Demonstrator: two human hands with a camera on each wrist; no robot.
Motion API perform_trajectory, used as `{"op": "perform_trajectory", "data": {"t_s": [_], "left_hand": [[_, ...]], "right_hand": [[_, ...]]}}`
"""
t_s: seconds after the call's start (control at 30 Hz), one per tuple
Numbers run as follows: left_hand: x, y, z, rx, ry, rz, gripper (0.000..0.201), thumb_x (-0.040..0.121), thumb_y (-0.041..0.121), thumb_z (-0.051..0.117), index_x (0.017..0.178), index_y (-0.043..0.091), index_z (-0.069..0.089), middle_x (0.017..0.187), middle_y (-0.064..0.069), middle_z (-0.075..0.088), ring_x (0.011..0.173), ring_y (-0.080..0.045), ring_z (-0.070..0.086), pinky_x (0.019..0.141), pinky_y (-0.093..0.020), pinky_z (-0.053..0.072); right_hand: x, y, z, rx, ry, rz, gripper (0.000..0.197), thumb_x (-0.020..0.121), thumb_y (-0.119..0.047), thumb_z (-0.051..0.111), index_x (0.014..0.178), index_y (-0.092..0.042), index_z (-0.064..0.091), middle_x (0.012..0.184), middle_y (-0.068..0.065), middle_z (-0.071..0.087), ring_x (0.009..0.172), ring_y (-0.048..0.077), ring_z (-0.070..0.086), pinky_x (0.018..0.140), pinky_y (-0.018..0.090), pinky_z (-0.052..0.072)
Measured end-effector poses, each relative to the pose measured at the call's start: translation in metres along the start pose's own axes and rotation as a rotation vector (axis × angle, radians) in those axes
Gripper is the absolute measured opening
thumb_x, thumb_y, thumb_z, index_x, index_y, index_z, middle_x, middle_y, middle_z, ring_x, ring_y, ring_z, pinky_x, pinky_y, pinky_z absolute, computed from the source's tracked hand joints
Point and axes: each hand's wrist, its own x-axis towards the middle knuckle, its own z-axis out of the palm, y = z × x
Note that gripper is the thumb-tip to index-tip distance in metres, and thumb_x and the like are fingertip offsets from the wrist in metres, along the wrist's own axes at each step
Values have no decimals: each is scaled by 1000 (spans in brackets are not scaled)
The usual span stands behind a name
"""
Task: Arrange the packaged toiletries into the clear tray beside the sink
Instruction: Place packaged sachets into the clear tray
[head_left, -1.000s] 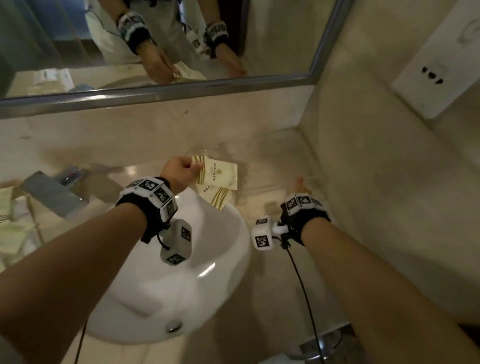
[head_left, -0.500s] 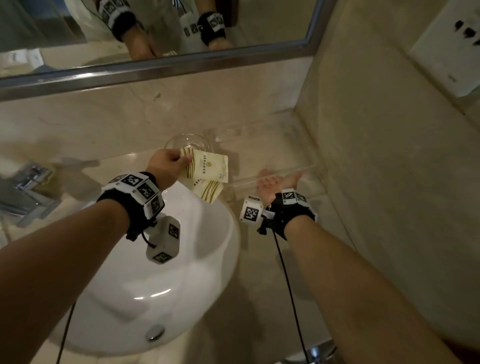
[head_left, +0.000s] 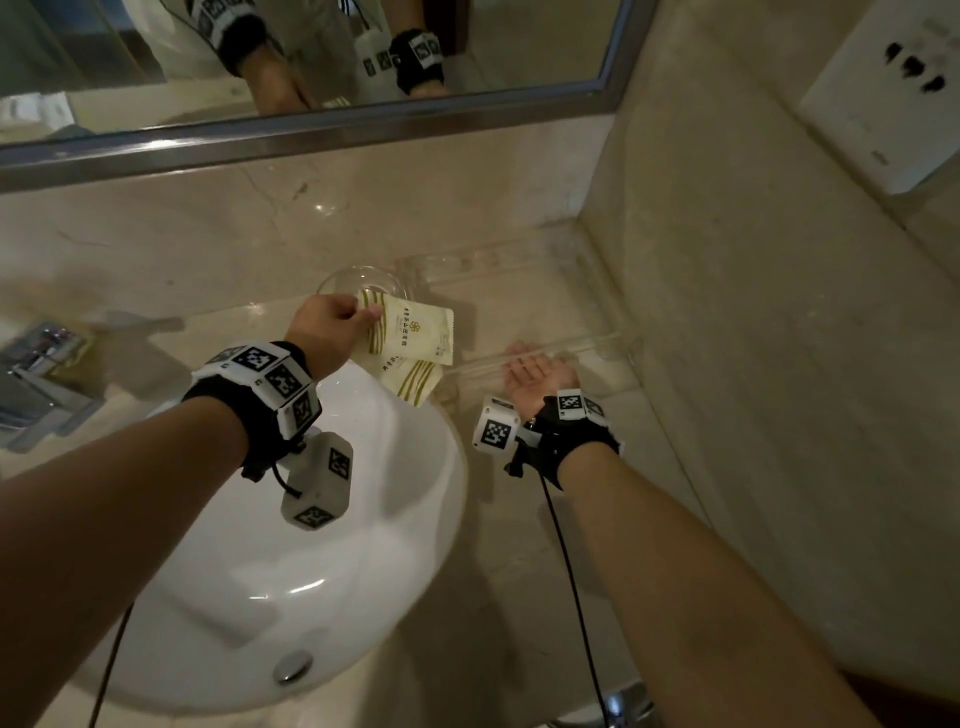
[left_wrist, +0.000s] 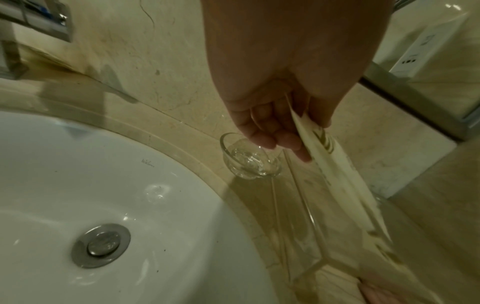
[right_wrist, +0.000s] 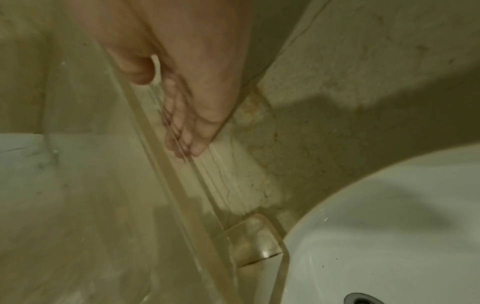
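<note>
My left hand (head_left: 363, 315) pinches a few cream packets (head_left: 415, 340) with green stripes by one end, above the sink's far rim. They hang toward the clear tray (head_left: 519, 267), which sits on the counter in the corner right of the sink. In the left wrist view the packets (left_wrist: 337, 185) slant down from the left hand (left_wrist: 285, 131) over the tray (left_wrist: 298, 205). My right hand (head_left: 527, 364) lies palm up at the tray's near wall with fingers straight. In the right wrist view the right hand (right_wrist: 182, 123) shows its fingers (right_wrist: 182, 135) through the clear wall (right_wrist: 166, 174).
A small clear glass dish (head_left: 358, 280) stands just left of the tray, behind the packets. The white sink (head_left: 311, 571) with its drain (head_left: 292, 667) fills the front. A chrome faucet (head_left: 36, 374) is far left. A wall socket (head_left: 893, 88) and mirror (head_left: 311, 52) close the corner.
My right hand has turned palm up and come against the tray's near wall. My left hand has carried the packets a little nearer the tray.
</note>
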Motion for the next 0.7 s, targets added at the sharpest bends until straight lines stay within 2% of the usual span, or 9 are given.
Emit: {"op": "perform_trajectory", "data": {"t_s": [0.03,0.07,0.17,0.23,0.37,0.5,0.57,0.63,0.7], "left_hand": [[-1,-1,0,-6,2,4,35,93,28,51,99,-1,67,97,-19,67,90,-30,60,90,-42,48],[-1,-3,-1,-10,8,9,35,92,28,51,98,-3,67,93,-18,65,86,-27,57,86,-40,47],[-4,-4,-2,-6,14,20,37,92,28,52,95,-6,66,87,-16,61,80,-23,53,78,-36,43],[-6,-2,-2,-20,12,20,33,93,26,51,96,-3,67,90,-14,63,84,-23,55,83,-37,46],[-5,2,-2,-25,17,22,30,93,26,51,97,2,68,94,-16,66,86,-24,56,91,-42,48],[-3,2,1,-36,11,12,31,93,27,52,95,0,67,90,-15,63,83,-23,54,83,-39,47],[-3,3,4,-40,6,13,31,93,26,52,94,-2,66,89,-14,61,82,-22,52,77,-34,44],[-3,3,5,-39,8,16,34,93,25,51,97,-5,66,89,-15,60,82,-22,52,78,-33,42],[-3,4,5,-39,4,20,35,93,26,51,99,-6,65,90,-15,60,84,-22,52,80,-35,42]], "right_hand": [[1,0,-1,-18,-4,-4,46,102,-29,26,122,3,53,101,15,69,80,17,67,88,28,53],[2,1,-2,-37,-12,-8,45,102,-28,29,124,3,52,110,16,68,88,18,67,87,26,52],[3,3,-5,-68,-60,-38,51,101,-34,31,129,5,48,130,17,55,120,24,54,100,30,43],[4,5,-7,-60,-75,-65,53,100,-39,31,124,4,51,140,17,47,132,26,44,106,33,37],[7,5,-8,-117,-58,-93,57,100,-39,32,134,6,43,141,20,46,131,28,45,101,34,41],[7,4,-8,-140,-38,-159,49,103,-29,27,141,2,30,140,27,44,130,36,45,101,39,41],[6,4,-6,-164,-36,-173,49,103,-28,26,141,2,30,138,28,45,128,37,46,98,39,43],[4,4,-5,-170,-29,-170,47,103,-25,26,140,4,30,138,28,45,127,37,47,95,37,44],[0,4,-5,-170,-25,-175,46,103,-22,24,141,4,28,140,28,43,130,38,45,100,38,41]]}}
